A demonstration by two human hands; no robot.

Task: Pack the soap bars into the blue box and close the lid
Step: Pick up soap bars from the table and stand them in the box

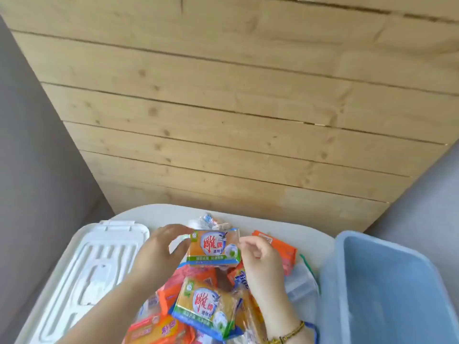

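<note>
Wooden planks fill the upper frame; below them a white table carries a soap pile at bottom centre. Both hands pinch one wrapped bar above the pile, left hand at its left edge, right hand at its right. Packing looks barely begun: the blue box, lower right, appears empty, and the lid lies lower left. Next, carry this bar rightward into the box.

Bright, even daylight with faint shadows; soft overall blur, and wide-angle bending at the edges.
</note>
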